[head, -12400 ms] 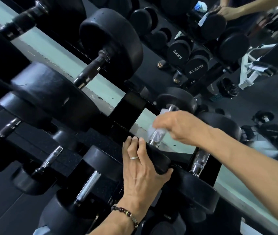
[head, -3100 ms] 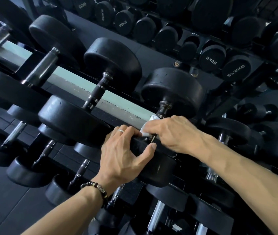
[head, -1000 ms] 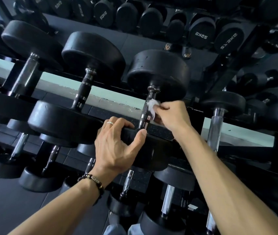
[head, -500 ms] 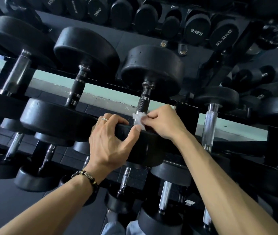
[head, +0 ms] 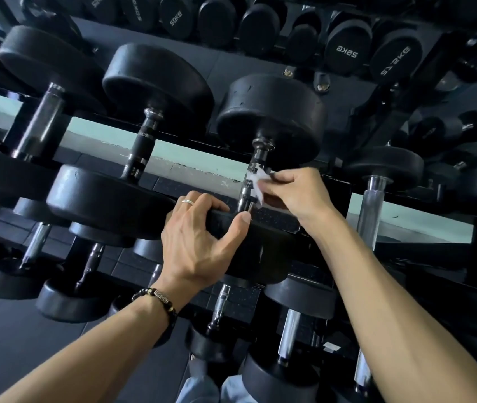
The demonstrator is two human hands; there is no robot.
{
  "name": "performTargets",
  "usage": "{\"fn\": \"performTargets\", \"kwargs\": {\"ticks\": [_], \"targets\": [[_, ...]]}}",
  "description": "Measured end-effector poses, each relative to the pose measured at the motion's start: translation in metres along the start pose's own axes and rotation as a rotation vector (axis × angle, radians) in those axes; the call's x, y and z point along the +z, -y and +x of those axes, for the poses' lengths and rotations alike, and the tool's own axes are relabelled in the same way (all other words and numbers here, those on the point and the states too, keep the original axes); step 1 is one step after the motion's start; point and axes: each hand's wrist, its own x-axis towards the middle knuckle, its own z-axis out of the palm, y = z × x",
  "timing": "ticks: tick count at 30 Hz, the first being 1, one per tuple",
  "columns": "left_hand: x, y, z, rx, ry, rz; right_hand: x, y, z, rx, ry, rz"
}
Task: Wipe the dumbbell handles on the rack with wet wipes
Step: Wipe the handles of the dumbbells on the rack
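Note:
A large black dumbbell lies on the rack's upper row, its knurled metal handle (head: 253, 173) running up to the far head (head: 272, 114). My right hand (head: 298, 193) pinches a small white wet wipe (head: 256, 181) against the right side of that handle, about halfway along. My left hand (head: 199, 242) grips the rim of the same dumbbell's near head (head: 266, 242), fingers curled over the top edge and thumb on its face. Part of the handle is hidden behind the wipe.
More black dumbbells sit to the left (head: 141, 146) and right (head: 374, 193) on the same row. A lower row with chrome handles (head: 288, 333) lies below. A mirror behind reflects dumbbells marked in kilograms (head: 347, 50). The rack's black rail (head: 406, 210) crosses under my right forearm.
My right hand slid the wipe down the handle toward the near head and has now moved it back up to mid-handle. My left hand stays on the near head.

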Motion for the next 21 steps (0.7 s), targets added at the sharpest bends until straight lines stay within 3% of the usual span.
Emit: {"fn": "performTargets", "kwargs": {"ticks": [1,4,6,12,17,21], "targets": [[0.0,0.0,0.0,-0.002,0.0,0.001,-0.001,0.0,0.001,0.008,-0.013,0.043],[0.0,0.0,0.0,0.008,-0.01,0.006,0.003,0.001,-0.007,0.014,0.144,-0.215],[0.0,0.001,0.0,0.014,-0.015,0.003,0.005,-0.002,-0.011,0.074,0.204,-0.261],[0.0,0.0,0.0,0.005,0.0,0.009,0.002,0.011,0.014,0.076,-0.091,0.291],[0.0,0.002,0.0,0.014,-0.021,0.002,0.011,-0.004,-0.013,0.073,-0.001,0.07],[0.0,0.001,-0.001,0.0,-0.009,0.005,0.014,0.003,0.008,0.094,-0.149,0.355]]}}
